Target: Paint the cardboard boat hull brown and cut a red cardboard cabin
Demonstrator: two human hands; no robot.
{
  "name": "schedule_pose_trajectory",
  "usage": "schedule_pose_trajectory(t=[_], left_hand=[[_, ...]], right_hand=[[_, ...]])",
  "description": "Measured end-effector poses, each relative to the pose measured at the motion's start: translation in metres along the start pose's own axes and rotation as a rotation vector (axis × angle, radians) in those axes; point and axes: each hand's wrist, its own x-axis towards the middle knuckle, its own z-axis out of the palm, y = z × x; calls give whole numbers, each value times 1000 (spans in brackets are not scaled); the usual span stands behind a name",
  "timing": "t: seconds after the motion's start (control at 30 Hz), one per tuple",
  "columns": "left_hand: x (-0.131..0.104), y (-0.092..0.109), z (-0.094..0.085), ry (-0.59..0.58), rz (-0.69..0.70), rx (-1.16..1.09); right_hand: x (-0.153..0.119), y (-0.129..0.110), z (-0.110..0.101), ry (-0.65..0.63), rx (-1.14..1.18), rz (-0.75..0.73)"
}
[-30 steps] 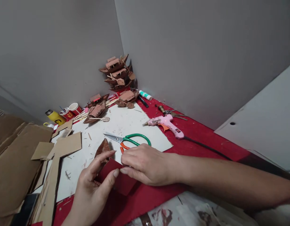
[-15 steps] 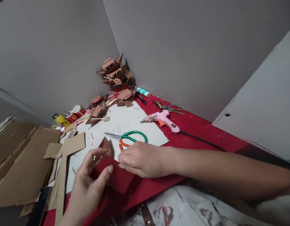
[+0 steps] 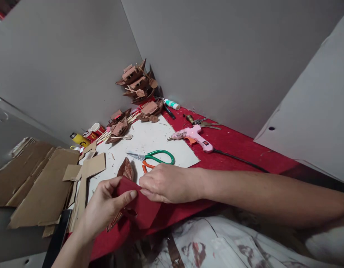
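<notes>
A piece of dark red card (image 3: 146,212) is held near the table's front edge, with a small dark hole in its lower left part. My left hand (image 3: 103,203) pinches its left side, thumb on the near face and fingers behind. At its upper right edge, my right hand (image 3: 168,182) is closed on the card, the fingers curled and partly hidden. Beneath and behind the card lies a small brown model boat hull (image 3: 126,169), its middle covered by card and left hand. Scissors (image 3: 159,157) with green and orange handles lie just beyond my right hand.
A pink glue gun (image 3: 193,137) lies right, its cord trailing along the red table cover (image 3: 236,147). Several finished model boats (image 3: 138,83) are stacked in the corner. Cardboard pieces (image 3: 46,186) fill the left side. Paper cups (image 3: 97,128) and a yellow bottle (image 3: 79,140) stand behind.
My left fingers have closed in on the card's upper left edge. The card has tilted, so its hole and the boat's near end now show. The view has shifted slightly.
</notes>
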Motion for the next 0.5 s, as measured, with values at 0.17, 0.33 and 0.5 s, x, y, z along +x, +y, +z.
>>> schedule_pose_trajectory(t=[0.17,0.33,0.5], left_hand=[[-4,-2,10,120,161,204],[-9,-5,19,367,621,821],[-5,-7,27,572,1052,1322]], right_hand=[[1,-2,-10,-92,23,69],[1,0,-11,-48,55,141],[2,4,-5,93,237,249]])
